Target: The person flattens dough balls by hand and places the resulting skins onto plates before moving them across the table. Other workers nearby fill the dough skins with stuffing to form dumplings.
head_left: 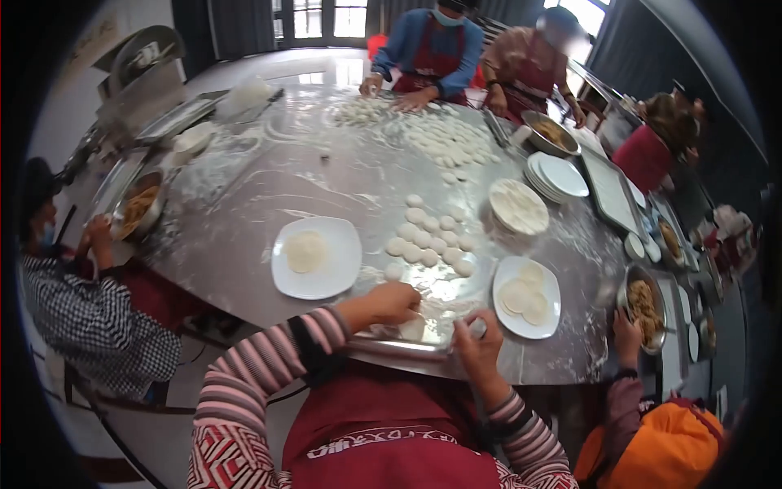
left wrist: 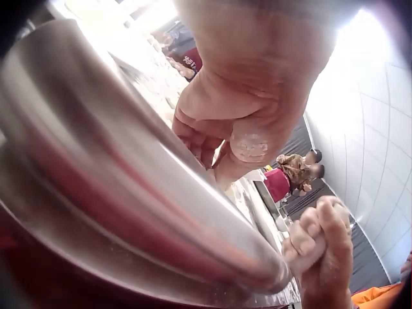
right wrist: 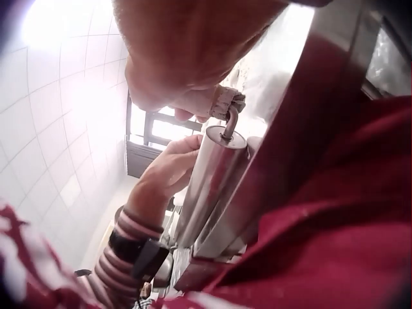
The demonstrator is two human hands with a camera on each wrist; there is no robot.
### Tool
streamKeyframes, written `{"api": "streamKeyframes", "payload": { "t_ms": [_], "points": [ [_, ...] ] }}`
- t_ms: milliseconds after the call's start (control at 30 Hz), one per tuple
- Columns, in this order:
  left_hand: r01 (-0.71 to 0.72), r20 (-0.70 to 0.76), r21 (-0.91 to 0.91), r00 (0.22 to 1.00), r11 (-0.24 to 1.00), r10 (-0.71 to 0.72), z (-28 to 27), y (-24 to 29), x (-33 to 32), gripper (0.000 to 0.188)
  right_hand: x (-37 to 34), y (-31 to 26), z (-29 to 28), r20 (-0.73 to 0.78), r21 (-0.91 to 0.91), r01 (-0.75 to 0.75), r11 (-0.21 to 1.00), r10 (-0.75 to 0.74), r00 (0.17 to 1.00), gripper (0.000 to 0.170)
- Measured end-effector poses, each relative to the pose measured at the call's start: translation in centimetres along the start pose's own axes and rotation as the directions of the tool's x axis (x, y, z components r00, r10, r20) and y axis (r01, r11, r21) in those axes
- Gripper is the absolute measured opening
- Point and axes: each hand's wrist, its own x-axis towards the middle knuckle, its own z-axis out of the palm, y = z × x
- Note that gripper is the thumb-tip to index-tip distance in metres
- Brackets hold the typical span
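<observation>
At the table's front edge lies a metal roller (head_left: 399, 344), its near end showing a bent rod in the right wrist view. My right hand (head_left: 481, 346) (left wrist: 320, 248) curls round a handle (right wrist: 225, 103) at that rod. Behind the roller, my left hand (head_left: 387, 303) (left wrist: 251, 109) (right wrist: 166, 177) is bent down over a flat dough piece (head_left: 413, 328), thumb and fingers pinching its edge; the fingertips are partly hidden. A plate (head_left: 316, 285) on the left carries a dough round (head_left: 305, 252). Several rounds (head_left: 515, 297) lie on the right plate (head_left: 533, 328).
Dough balls (head_left: 429, 237) sit beyond my hands, near a flour bowl (head_left: 519, 207) and stacked plates (head_left: 562, 176). More dough pieces (head_left: 448, 138) lie farther back. People stand around the table; one on the right touches a filling bowl (head_left: 645, 314).
</observation>
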Motion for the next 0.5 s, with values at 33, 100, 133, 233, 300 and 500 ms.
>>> {"api": "streamKeyframes", "payload": {
  "t_ms": [33, 100, 133, 233, 300, 500],
  "points": [
    [-0.014, 0.019, -0.006, 1.000, 1.000, 0.015, 0.3, -0.4, 0.0, 0.020, -1.8, 0.5, -0.4, -0.001, 0.094, -0.060, 0.994, 0.060, 0.998, 0.017],
    [0.045, -0.078, -0.291, 0.994, 0.956, -0.070, 0.6, -0.9, -0.4, 0.018, -3.6, 0.3, -0.7, -0.015, 0.105, -0.050, 0.993, 0.052, 0.999, 0.018],
    [0.046, -0.068, -0.290, 0.995, 0.956, -0.068, 0.6, -0.9, -0.4, 0.018, -3.9, -0.1, -0.8, -0.015, 0.119, -0.023, 0.993, 0.025, 1.000, 0.019],
    [0.132, -0.003, -0.358, 0.990, 0.924, -0.143, -0.1, 0.0, -0.9, 0.016, -1.5, 0.6, 0.1, -0.039, 0.076, -0.044, 0.996, 0.047, 0.998, 0.020],
    [0.119, 0.015, -0.161, 0.993, 0.980, -0.119, -0.5, 1.0, -1.1, 0.016, 1.8, 2.1, 1.3, -0.044, 0.018, -0.037, 0.999, 0.038, 0.998, 0.019],
    [0.159, -0.054, -0.072, 0.985, 0.985, -0.163, -0.6, 1.5, 0.1, 0.018, 6.9, 3.4, 4.1, -0.026, -0.018, -0.045, 0.999, 0.045, 0.999, 0.021]
  ]
}}
